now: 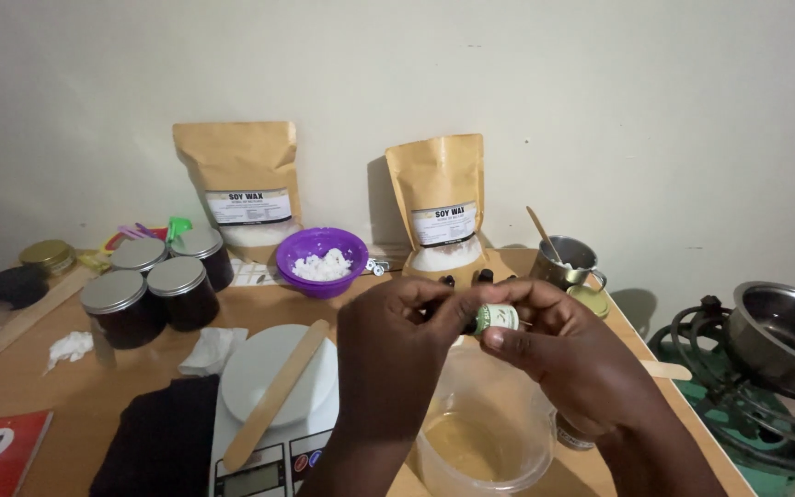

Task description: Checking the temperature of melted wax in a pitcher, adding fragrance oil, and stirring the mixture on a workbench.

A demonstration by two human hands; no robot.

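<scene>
A tiny bottle (497,318) with a green and white label is held up in the air between both hands, right above a clear plastic tub (485,433) with a bit of yellowish liquid at the bottom. The bottle looks tipped on its side, so its long axis runs roughly left to right; which end is the cap can't really be told, since the ends are covered by fingers. The right hand (558,345) is curled around the bottle's body, thumb and fingers pinched shut on it. The left hand (397,336) is closed too, fingertips pinched at the bottle's left end.

Just left of the tub a white kitchen scale (273,405) is parked, with a flat wooden stick (276,394) laid diagonally across its plate. A dark cloth (163,437) is bunched beside the scale. Further back on the table (85,396), four dark jars with silver lids (154,285) are clustered, and a purple bowl (321,260) of white flakes is set in front of two brown paper pouches (338,193) leaned on the wall. A metal cup (568,262) with a wooden spoon in it is seen behind the right hand, plus a small round tin with a greenish lid. Off the table's right edge, a steel pot (784,336) is sat on a green burner. The tub's far rim is blocked by the hands.
</scene>
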